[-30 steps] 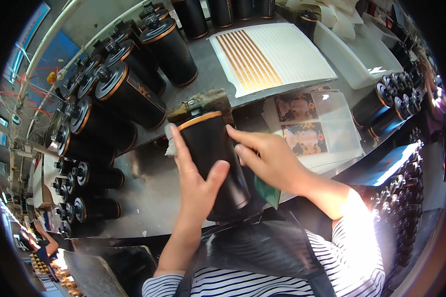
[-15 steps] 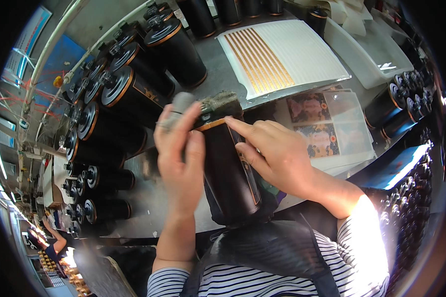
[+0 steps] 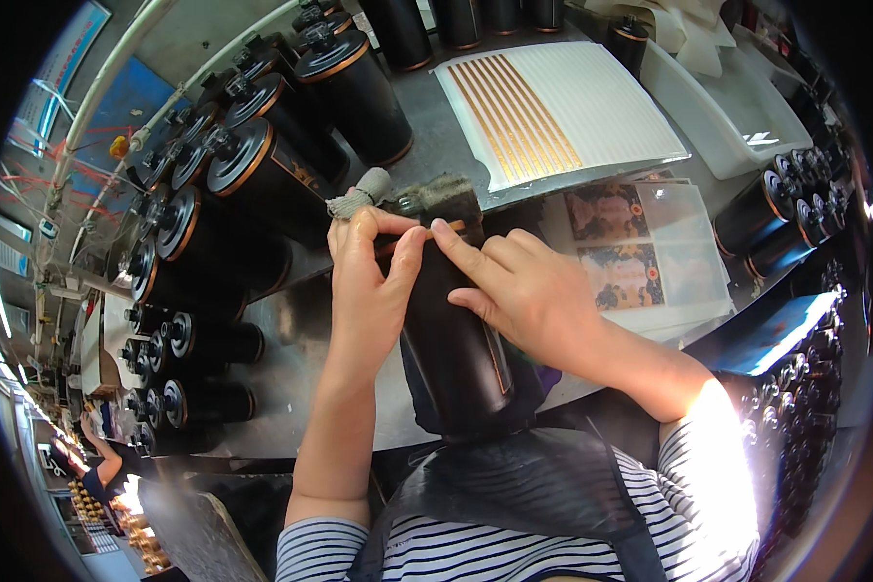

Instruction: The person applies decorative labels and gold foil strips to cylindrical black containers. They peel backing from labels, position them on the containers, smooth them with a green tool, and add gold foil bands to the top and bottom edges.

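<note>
A black cylindrical canister (image 3: pixel 453 335) lies tilted in front of me, its far end against a dark, worn block (image 3: pixel 446 198). Around that far end runs a narrow gold strip (image 3: pixel 445 232), partly covered by my fingers. My left hand (image 3: pixel 373 276) is closed, thumb and forefinger pinched together at the strip's left part; one of its fingers wears a grey cloth wrap (image 3: pixel 361 191). With its forefinger stretched out, my right hand (image 3: pixel 529 286) presses the strip near the top of the canister. Its thumb rests apart, beside the canister's decorated side.
Several finished-looking black canisters (image 3: pixel 354 97) with copper rims stand along the left and back. A white sheet with gold strips (image 3: pixel 514 116) lies beyond my hands. Printed decals (image 3: pixel 621 276) in clear film lie to the right, near a translucent plastic bin (image 3: pixel 737 112).
My left hand has moved right and closed its thumb and forefinger at the strip; before, it was blurred and apart from it. My right forefinger stays at the canister's rim.
</note>
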A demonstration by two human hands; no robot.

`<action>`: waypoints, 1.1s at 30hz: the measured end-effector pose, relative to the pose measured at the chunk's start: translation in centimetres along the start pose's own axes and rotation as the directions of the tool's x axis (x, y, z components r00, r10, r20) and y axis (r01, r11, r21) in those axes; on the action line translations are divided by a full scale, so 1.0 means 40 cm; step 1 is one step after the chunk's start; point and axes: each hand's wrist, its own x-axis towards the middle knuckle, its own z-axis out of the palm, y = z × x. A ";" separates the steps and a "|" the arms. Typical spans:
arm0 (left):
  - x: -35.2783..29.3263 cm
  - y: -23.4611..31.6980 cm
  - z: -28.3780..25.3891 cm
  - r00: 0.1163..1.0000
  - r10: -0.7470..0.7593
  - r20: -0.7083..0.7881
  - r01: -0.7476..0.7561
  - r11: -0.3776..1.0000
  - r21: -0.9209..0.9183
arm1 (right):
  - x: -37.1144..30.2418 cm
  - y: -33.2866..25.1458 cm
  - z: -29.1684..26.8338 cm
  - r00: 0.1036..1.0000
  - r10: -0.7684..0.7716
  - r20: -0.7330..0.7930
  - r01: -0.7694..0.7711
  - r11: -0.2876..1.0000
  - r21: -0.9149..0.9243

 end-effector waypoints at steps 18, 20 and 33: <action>-0.029 -0.007 0.017 0.989 -0.086 -0.119 0.088 0.996 0.016 | -0.020 -0.045 -0.025 0.986 0.110 0.123 -0.132 0.973 0.188; -0.044 0.007 0.020 0.982 0.053 -0.183 -0.027 0.990 0.139 | -0.011 -0.016 -0.042 0.941 0.196 0.277 -0.316 0.806 0.500; -0.154 -0.101 0.050 0.967 -0.243 0.081 0.218 0.611 -0.761 | -0.057 0.066 0.058 0.725 0.683 -0.092 -0.465 0.584 0.665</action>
